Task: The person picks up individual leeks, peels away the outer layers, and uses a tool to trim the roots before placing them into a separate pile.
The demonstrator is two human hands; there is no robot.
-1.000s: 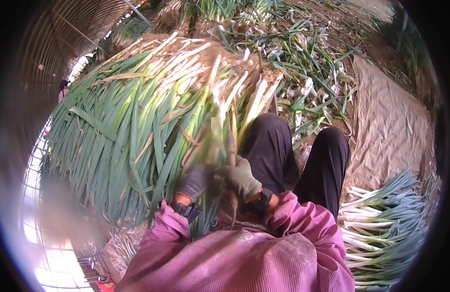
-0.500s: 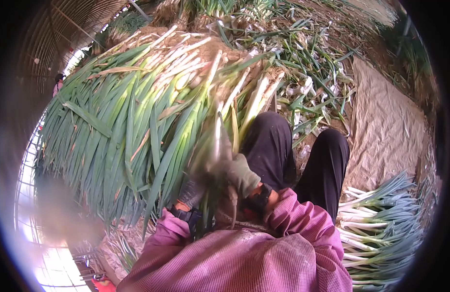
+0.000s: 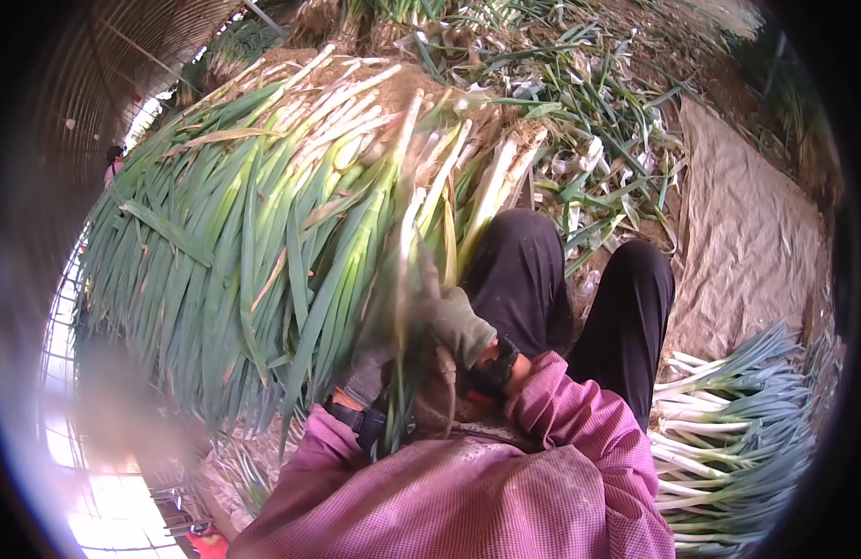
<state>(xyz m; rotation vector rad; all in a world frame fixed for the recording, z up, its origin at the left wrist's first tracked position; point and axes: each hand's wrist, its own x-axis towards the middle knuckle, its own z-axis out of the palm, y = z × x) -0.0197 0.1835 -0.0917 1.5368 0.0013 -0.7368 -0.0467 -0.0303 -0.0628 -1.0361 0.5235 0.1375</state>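
Note:
My left hand [image 3: 363,377], in a dark grey glove and partly blurred, is closed around the leafy part of a long green onion [image 3: 404,270]. This onion stands in front of me with its pale stem pointing away. My right hand [image 3: 465,328], in a grey-green glove, is wrapped round a knife-like tool; its narrow grey blade [image 3: 429,270] points away beside the stem, and a thin end shows below the hand. To the left lies a large pile of untrimmed green onions [image 3: 235,224], roots at the far side and leaves toward me.
Peeled leaves and scraps [image 3: 607,158] litter the ground ahead. Cleaned green onions [image 3: 700,438] lie in a row at my right, below a brown sheet [image 3: 742,233]. My bent knees [image 3: 523,270] are close to the right hand. A person [image 3: 114,163] is far off at left.
The onion in my left hand has shifted slightly left and stands more upright. My right hand and the tool have moved slightly up. The pile looks the same.

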